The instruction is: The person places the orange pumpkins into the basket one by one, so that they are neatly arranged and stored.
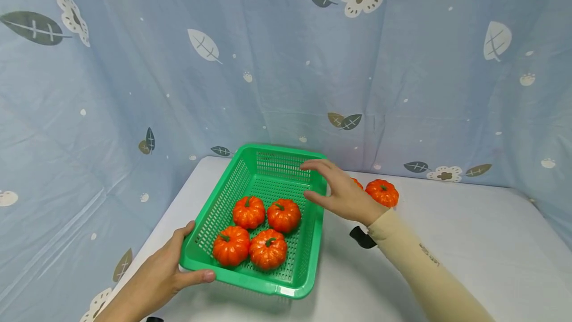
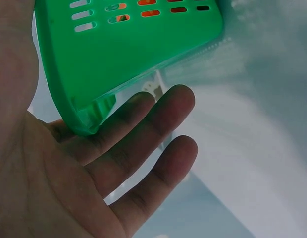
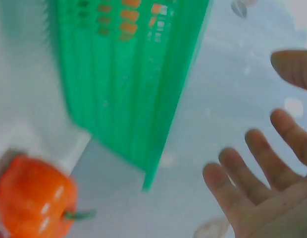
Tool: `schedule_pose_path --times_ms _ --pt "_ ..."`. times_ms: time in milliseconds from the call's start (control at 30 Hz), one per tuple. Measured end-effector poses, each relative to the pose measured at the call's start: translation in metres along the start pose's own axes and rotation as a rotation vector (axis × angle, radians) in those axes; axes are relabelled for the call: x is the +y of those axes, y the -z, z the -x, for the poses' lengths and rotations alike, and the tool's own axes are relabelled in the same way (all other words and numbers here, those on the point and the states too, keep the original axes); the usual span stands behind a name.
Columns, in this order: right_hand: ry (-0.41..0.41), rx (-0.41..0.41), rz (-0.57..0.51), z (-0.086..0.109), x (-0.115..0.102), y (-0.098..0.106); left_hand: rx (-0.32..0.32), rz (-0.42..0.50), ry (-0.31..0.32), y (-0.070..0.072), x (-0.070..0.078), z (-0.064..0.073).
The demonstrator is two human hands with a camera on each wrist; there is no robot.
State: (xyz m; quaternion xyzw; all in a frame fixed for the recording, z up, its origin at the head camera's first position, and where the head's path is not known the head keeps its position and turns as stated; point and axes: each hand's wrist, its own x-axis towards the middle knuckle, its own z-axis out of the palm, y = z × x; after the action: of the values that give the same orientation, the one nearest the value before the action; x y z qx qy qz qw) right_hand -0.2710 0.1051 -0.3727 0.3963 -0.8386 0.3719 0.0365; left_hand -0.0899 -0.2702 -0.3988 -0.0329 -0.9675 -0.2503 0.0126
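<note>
A green plastic basket with slotted walls holds several small orange pumpkins. My left hand grips its near left corner, thumb along the front rim and index finger at the left rim. In the left wrist view, the other fingers extend loosely past the green wall. Over the basket's far right rim hovers my right hand, thumb and fingers spread, holding nothing. The right wrist view shows these fingers apart from the basket wall.
Right of the basket, a pumpkin lies on the white table. Another pumpkin is mostly hidden behind my right hand. A black object shows beside the right wrist. Blue patterned cloth hangs behind and to the left.
</note>
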Motion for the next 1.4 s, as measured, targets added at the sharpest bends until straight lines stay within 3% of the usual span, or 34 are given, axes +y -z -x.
schedule_pose_path --times_ms 133,233,400,567,867,1133,1400 --pt "-0.076 0.127 0.015 0.026 0.02 0.021 -0.007 -0.008 0.001 0.0 0.002 0.0" --pt "-0.178 0.169 0.065 0.047 0.038 0.034 -0.014 -0.03 0.004 0.001 0.003 0.0" --pt "-0.353 0.148 0.144 0.075 0.063 0.049 -0.026 -0.125 -0.015 0.005 0.005 0.001" --pt "-0.451 0.089 0.135 0.092 0.078 0.052 -0.039 -0.189 -0.044 0.012 0.007 0.001" --pt "-0.551 0.042 0.118 0.102 0.104 0.046 -0.106 -0.201 -0.03 0.015 0.011 -0.002" --pt "-0.603 0.045 0.128 0.103 0.118 0.045 -0.063 -0.262 -0.076 0.015 0.01 -0.003" --pt "-0.588 0.046 0.186 0.104 0.127 0.043 -0.089 -0.295 -0.082 0.019 0.014 -0.006"
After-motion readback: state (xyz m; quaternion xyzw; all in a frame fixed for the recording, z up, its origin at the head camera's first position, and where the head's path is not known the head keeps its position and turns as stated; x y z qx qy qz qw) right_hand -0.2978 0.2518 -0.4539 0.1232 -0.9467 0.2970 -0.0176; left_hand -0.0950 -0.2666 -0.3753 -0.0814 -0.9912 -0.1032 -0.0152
